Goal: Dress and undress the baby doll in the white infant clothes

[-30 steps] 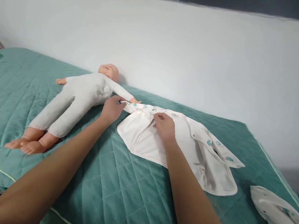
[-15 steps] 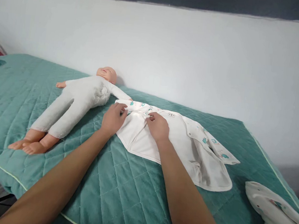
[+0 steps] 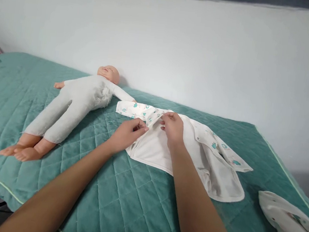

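Observation:
A white baby garment [image 3: 195, 150] with small teal prints lies spread open on the green quilted bed cover [image 3: 122, 201]. My left hand [image 3: 127, 133] pinches the garment's left panel near its edge. My right hand [image 3: 172, 127] pinches the fabric just beside it, near the sleeve that stretches left. A baby doll [image 3: 75, 103] in a plain white suit lies on its back to the left, its outstretched hand close to the sleeve end.
A second crumpled white printed cloth [image 3: 287, 224] lies at the right edge of the bed. A white wall [image 3: 178, 51] runs right behind the bed. The bed's near edge shows at lower left, with dark floor below.
My left hand has moved from the sleeve end by the doll's hand to the right, onto the garment's panel beside my right hand. The sleeve now lies flat and uncovered.

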### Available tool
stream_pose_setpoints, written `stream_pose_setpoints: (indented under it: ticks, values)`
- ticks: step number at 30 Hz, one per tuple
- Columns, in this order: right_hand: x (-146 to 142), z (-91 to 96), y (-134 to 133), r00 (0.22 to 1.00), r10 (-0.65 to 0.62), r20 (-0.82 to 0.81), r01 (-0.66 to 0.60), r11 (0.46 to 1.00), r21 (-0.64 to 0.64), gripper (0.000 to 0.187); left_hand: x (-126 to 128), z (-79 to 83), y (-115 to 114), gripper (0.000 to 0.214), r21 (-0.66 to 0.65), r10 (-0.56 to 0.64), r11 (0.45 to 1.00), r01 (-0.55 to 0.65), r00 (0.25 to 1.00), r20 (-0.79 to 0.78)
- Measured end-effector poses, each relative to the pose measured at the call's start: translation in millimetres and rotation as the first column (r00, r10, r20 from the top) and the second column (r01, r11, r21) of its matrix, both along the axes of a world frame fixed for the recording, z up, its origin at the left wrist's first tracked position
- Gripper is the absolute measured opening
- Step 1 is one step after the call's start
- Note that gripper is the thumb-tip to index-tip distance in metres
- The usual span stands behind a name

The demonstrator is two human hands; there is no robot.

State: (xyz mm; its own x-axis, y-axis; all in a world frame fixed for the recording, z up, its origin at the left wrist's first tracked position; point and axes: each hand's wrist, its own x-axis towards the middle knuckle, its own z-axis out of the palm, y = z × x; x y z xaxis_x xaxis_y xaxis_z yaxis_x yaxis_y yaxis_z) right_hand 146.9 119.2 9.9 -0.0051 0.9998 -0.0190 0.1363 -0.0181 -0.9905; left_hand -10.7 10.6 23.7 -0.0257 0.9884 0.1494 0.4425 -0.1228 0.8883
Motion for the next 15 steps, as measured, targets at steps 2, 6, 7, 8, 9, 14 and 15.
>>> stream_pose_setpoints:
  ticks: [2,6,7,8,9,14,15]
  values:
    - [2.2,1.3,0.7,0.988,-0.029,-0.154,0.021,0.998,-0.052,0.014,0.9,1.3,-4.4,0.025,-0.101,-0.145,0.981,0.166,0.971,0.191]
    - [5.7,3.2,1.1,0.962,-0.127,-0.24,0.112,0.991,-0.074,0.017,1.1,2.9,-9.7,0.033,-0.141,-0.294,0.929,0.343,0.913,0.282]
    - [6.6,3.7,1.3,0.963,-0.154,-0.22,0.143,0.987,-0.068,0.017,1.3,3.2,-10.6,0.033,-0.117,-0.308,0.934,0.336,0.928,0.208]
    - [7.5,4.1,1.5,0.965,-0.18,-0.19,0.172,0.983,-0.059,0.017,1.6,3.1,-11.5,0.036,-0.086,-0.321,0.94,0.329,0.942,0.095]
    - [8.5,4.2,1.8,0.967,-0.2,-0.158,0.195,0.98,-0.05,0.018,1.9,2.7,-12.4,0.041,-0.053,-0.335,0.942,0.333,0.941,-0.043]
    - [12.8,-0.1,5.9,0.982,-0.185,-0.032,0.184,0.982,-0.028,0.025,2.1,-2.8,-16.7,0.034,-0.016,-0.379,0.904,0.427,0.784,-0.491]
    - [13.6,-1.4,6.9,0.985,-0.171,-0.002,0.171,0.985,-0.018,0.027,2.2,-2.8,-17.5,0.023,-0.019,-0.383,0.902,0.431,0.779,-0.497]
